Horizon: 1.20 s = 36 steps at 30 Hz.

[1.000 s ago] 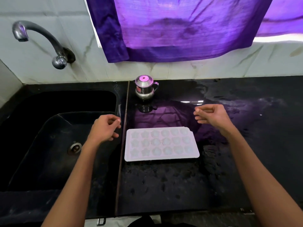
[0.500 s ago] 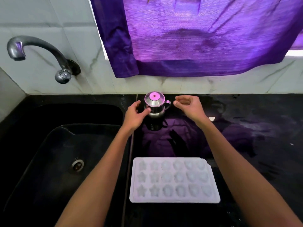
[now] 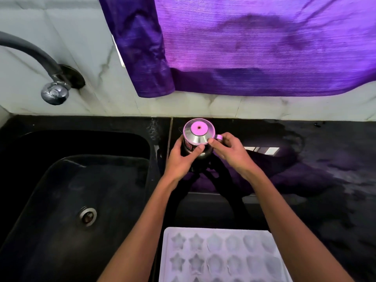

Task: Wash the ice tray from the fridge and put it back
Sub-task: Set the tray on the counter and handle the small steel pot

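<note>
From the head camera, both hands were on the small steel pot (image 3: 198, 137), which stood at the back of the black counter (image 3: 317, 180) against the marble wall, just right of the seam with the sink (image 3: 61, 200). The left hand (image 3: 181, 159) was curled round the pot's body from the sink side, thumb pressed across the front below the lid. The right hand (image 3: 232, 151) closed in from the other side, thumb and forefinger pinched at the lid's rim by the little handle, remaining fingers folded loosely. Whether the pot was lifted clear of the counter could not be told. The ice tray (image 3: 221, 255) lay flat on the counter nearer the person than the pot, well apart from it, between the two forearms, its star and round moulds facing up, untouched. The tap (image 3: 54, 92) hung on the wall above the sink, and a purple curtain (image 3: 254, 43) draped above the pot.
</note>
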Tool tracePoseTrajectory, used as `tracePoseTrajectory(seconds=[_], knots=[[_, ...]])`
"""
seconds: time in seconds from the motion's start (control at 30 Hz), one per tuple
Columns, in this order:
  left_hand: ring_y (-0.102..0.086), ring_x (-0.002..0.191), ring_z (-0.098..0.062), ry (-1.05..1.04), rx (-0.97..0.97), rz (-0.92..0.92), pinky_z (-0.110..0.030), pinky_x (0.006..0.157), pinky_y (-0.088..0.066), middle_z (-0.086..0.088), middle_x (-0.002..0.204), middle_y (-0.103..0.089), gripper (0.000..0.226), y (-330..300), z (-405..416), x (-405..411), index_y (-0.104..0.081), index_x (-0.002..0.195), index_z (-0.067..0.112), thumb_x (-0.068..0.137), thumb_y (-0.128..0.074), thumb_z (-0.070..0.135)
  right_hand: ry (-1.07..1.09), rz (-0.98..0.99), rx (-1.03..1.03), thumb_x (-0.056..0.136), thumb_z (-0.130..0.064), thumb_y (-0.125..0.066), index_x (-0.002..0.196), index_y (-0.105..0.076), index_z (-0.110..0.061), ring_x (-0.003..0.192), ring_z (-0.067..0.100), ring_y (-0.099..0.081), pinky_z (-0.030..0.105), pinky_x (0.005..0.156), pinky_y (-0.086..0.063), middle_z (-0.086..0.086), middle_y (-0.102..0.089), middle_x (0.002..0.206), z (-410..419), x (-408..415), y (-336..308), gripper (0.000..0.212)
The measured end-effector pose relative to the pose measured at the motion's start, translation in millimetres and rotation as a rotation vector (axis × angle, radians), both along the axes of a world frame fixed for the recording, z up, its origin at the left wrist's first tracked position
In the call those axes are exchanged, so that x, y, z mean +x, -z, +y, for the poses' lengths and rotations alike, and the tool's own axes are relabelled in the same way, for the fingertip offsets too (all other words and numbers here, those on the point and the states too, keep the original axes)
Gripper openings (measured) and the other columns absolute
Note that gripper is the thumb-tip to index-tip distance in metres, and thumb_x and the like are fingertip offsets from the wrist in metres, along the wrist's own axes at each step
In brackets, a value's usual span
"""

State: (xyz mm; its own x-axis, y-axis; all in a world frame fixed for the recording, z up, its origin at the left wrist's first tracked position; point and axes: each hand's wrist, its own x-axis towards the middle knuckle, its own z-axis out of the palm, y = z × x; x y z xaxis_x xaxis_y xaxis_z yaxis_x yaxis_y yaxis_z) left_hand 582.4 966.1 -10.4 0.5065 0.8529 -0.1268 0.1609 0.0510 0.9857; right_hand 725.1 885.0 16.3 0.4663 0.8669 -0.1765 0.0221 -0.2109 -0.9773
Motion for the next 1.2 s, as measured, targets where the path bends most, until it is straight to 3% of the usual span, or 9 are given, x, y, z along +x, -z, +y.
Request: tracePoseTrajectory(seconds=[0.1, 0.2, 0.33, 0.5, 0.6, 0.77, 0.97, 1.07, 1.2], knots=[[-0.054, 0.120, -0.007, 0.028, -0.004, -0.037, -0.020, 0.098, -0.044, 0.007, 0.129, -0.059, 0.062, -1, -2, 1, -0.048, 0.136, 0.020, 0.081, -0.071, 0.035, -0.035, -0.033, -0.003, 0.087, -0.028, -0.066, 0.087, -0.049, -0.009, 0.057, 0.008, -0.040, 0.030, 0.062, -0.036, -0.004, -0.046, 0.064, 0, 3, -1, 0.026], [-0.053, 0.121, -0.007, 0.041, -0.012, -0.055, -0.011, 0.091, -0.045, 0.006, 0.130, -0.058, 0.064, -5, -7, 0, -0.045, 0.138, 0.019, 0.082, -0.071, 0.033, -0.019, -0.069, -0.005, 0.086, -0.030, -0.068, 0.086, -0.051, -0.009, 0.062, 0.009, -0.045, 0.028, 0.062, -0.038, -0.004, -0.051, 0.068, -4, 2, -2, 0.027], [-0.051, 0.125, -0.014, 0.058, -0.002, -0.045, -0.033, 0.106, -0.042, 0.000, 0.131, -0.058, 0.065, -8, -22, -5, -0.046, 0.137, 0.017, 0.080, -0.071, 0.034, -0.012, -0.066, 0.013, 0.084, -0.030, -0.070, 0.090, -0.054, -0.005, 0.063, 0.012, -0.049, 0.023, 0.056, -0.042, 0.004, -0.055, 0.073, -22, -4, -6, 0.031], [-0.051, 0.124, -0.010, 0.059, 0.013, -0.056, -0.035, 0.107, -0.040, 0.003, 0.132, -0.057, 0.066, -26, -54, -15, -0.045, 0.138, 0.018, 0.080, -0.072, 0.035, 0.020, -0.071, 0.021, 0.081, -0.033, -0.071, 0.086, -0.057, -0.009, 0.084, 0.016, -0.063, 0.046, 0.092, -0.051, 0.009, -0.068, 0.087, -57, -11, -18, 0.028], [-0.053, 0.121, -0.009, 0.066, 0.029, -0.095, -0.036, 0.106, -0.042, 0.003, 0.130, -0.058, 0.065, -42, -82, -20, -0.046, 0.137, 0.018, 0.079, -0.073, 0.033, 0.027, -0.081, 0.045, 0.079, -0.036, -0.071, 0.086, -0.057, -0.002, 0.087, 0.018, -0.062, 0.052, 0.097, -0.048, 0.015, -0.068, 0.090, -86, -15, -32, 0.037], [-0.058, 0.114, -0.007, 0.075, 0.054, -0.161, -0.034, 0.100, -0.048, 0.005, 0.124, -0.063, 0.059, -62, -135, -20, -0.051, 0.132, 0.018, 0.080, -0.074, 0.033, 0.065, -0.069, 0.097, 0.060, -0.050, -0.073, 0.083, -0.060, -0.001, 0.082, 0.014, -0.063, 0.034, 0.084, -0.056, 0.015, -0.066, 0.088, -143, -18, -60, 0.056], [-0.059, 0.113, -0.005, 0.152, -0.034, -0.251, -0.033, 0.099, -0.049, 0.006, 0.124, -0.063, 0.051, -68, -200, -12, -0.053, 0.131, 0.021, 0.084, -0.069, 0.035, 0.089, -0.153, 0.091, 0.060, -0.044, -0.074, 0.065, -0.067, -0.022, 0.070, 0.004, -0.067, 0.018, 0.067, -0.057, -0.004, -0.071, 0.069, -215, -7, -80, 0.024], [-0.060, 0.113, -0.007, 0.185, -0.080, -0.263, -0.035, 0.100, -0.048, 0.005, 0.123, -0.064, 0.049, -64, -226, -8, -0.054, 0.130, 0.018, 0.086, -0.068, 0.035, 0.118, -0.225, 0.039, 0.057, -0.047, -0.075, 0.071, -0.066, -0.014, 0.069, 0.009, -0.067, 0.021, 0.066, -0.058, 0.004, -0.072, 0.073, -246, -3, -84, 0.038], [-0.059, 0.114, -0.006, 0.207, -0.145, -0.251, -0.036, 0.102, -0.045, 0.007, 0.123, -0.064, 0.049, -55, -259, -3, -0.053, 0.131, 0.020, 0.087, -0.065, 0.038, 0.135, -0.236, -0.003, 0.055, -0.046, -0.076, 0.069, -0.065, -0.014, 0.068, 0.015, -0.067, 0.033, 0.071, -0.057, 0.011, -0.072, 0.074, -278, -5, -85, 0.037]])
